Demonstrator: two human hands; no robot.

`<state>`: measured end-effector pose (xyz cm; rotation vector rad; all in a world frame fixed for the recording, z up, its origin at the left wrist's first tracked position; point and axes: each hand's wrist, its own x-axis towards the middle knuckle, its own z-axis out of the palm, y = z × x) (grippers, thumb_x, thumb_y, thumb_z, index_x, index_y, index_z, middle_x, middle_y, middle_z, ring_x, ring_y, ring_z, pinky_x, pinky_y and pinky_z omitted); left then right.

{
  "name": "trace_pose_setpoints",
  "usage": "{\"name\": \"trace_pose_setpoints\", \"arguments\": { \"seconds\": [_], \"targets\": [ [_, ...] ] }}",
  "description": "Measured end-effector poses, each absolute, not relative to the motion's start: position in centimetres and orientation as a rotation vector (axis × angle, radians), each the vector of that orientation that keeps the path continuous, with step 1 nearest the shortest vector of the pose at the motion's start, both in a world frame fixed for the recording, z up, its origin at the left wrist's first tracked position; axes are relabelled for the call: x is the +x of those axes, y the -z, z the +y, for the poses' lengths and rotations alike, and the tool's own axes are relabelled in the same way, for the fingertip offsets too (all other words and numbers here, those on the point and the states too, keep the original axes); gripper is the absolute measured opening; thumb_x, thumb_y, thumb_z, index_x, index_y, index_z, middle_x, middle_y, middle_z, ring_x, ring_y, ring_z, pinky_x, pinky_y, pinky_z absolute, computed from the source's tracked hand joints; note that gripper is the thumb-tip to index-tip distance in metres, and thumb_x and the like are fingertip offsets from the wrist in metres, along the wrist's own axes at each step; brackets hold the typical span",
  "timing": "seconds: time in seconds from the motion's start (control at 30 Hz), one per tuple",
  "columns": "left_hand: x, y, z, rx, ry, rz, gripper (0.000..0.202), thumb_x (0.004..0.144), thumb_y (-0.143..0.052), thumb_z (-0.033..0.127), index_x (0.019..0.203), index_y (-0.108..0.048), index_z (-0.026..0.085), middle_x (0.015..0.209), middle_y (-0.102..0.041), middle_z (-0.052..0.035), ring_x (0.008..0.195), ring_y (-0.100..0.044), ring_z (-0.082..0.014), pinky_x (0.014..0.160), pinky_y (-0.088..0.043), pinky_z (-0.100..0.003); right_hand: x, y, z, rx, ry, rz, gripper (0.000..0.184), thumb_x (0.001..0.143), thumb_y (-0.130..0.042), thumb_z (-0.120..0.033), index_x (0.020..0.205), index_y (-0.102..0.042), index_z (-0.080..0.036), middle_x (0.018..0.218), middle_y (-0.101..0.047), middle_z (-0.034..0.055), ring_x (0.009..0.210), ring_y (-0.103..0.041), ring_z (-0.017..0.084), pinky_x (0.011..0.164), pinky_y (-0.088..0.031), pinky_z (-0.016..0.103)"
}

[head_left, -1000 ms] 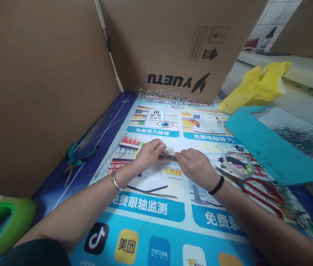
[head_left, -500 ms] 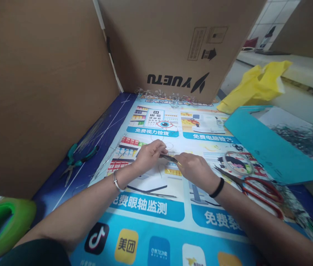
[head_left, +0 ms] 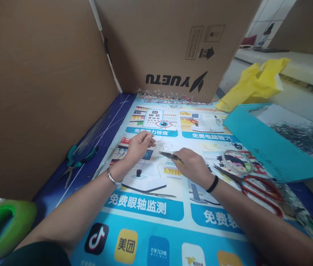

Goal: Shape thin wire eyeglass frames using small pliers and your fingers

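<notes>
My left hand (head_left: 137,148) is raised over the printed poster, thumb and fingertips pinched together on a thin curved wire (head_left: 168,143), much of which is too fine to follow. My right hand (head_left: 192,164) is closed around small long-nosed pliers (head_left: 170,156) with a yellow grip. Their dark jaws point left toward the left hand, with a gap between. Under both hands lies the poster (head_left: 173,231), with several short wires (head_left: 160,194) on it.
Teal-handled pliers (head_left: 74,162) lie left, beside a green tape roll (head_left: 20,225). Red-handled scissors (head_left: 262,188) and a clear ring-shaped roll (head_left: 236,161) are right. Cardboard walls (head_left: 173,44) enclose the back and left. A blue box (head_left: 273,151) holds tangled wire bits; a yellow bag (head_left: 256,85) is behind.
My left hand has moved left and slightly away from me, parting from the pliers' tip. My right hand keeps hold of the pliers and has shifted only slightly.
</notes>
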<state>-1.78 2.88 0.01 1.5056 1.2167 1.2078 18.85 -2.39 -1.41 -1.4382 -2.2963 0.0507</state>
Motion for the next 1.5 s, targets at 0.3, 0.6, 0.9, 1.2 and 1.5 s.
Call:
{"name": "trace_pose_setpoints", "arguments": {
  "seconds": [0.3, 0.6, 0.9, 1.2, 1.5],
  "targets": [
    [-1.8, 0.6, 3.1, 1.985, -0.923, 1.301, 0.018, 0.081, -0.051, 0.028, 0.073, -0.065, 0.019, 0.079, -0.063, -0.0016, 0.080, -0.058, -0.0146, 0.076, -0.044, -0.027, 19.6, 1.5, -1.0, -1.493, -0.340, -1.895, 0.016, 0.079, -0.054, -0.033, 0.087, -0.060, -0.020, 0.081, -0.062, 0.0024, 0.076, -0.056, 0.017, 0.068, -0.041, 0.028],
    [-2.1, -1.1, 2.2, 2.423, -0.601, 1.464, 0.022, 0.081, -0.051, 0.025, 0.098, -0.063, 0.018, 0.096, -0.062, -0.0061, 0.088, -0.057, -0.0183, 0.073, -0.044, -0.028, 19.6, 1.7, -1.0, -1.473, -0.359, -1.927, 0.019, 0.077, -0.055, -0.033, 0.089, -0.061, -0.020, 0.078, -0.061, 0.0018, 0.072, -0.054, 0.016, 0.066, -0.041, 0.028],
    [-0.7, -2.6, -1.5, 2.770, -0.042, 1.337, 0.015, 0.080, -0.053, 0.029, 0.088, -0.060, 0.018, 0.085, -0.064, -0.0061, 0.073, -0.061, -0.0201, 0.057, -0.041, -0.026, 19.5, 1.2, -1.2, -1.487, -0.370, -1.971, 0.021, 0.077, -0.054, -0.033, 0.091, -0.062, -0.019, 0.077, -0.059, 0.0016, 0.071, -0.053, 0.015, 0.065, -0.040, 0.027],
    [-0.6, -1.8, -1.8, 2.955, 0.080, 1.167, 0.025, 0.083, -0.037, 0.009, 0.101, -0.053, 0.016, 0.088, -0.061, -0.0078, 0.076, -0.062, -0.0207, 0.055, -0.044, -0.027, 19.5, 1.3, -1.2, -1.475, -0.360, -1.999, 0.019, 0.078, -0.055, -0.032, 0.090, -0.062, -0.019, 0.077, -0.058, 0.0014, 0.070, -0.052, 0.014, 0.065, -0.040, 0.027],
    [-0.1, -1.8, -2.5, 3.062, 0.101, 1.214, 0.024, 0.080, -0.038, 0.006, 0.098, -0.052, 0.012, 0.084, -0.060, -0.0098, 0.070, -0.062, -0.0229, 0.052, -0.045, -0.029, 19.1, 1.1, -1.7, -1.454, -0.386, -2.025, 0.017, 0.078, -0.056, -0.029, 0.089, -0.062, -0.018, 0.074, -0.056, 0.0005, 0.067, -0.051, 0.013, 0.063, -0.039, 0.025]
  ]
}}
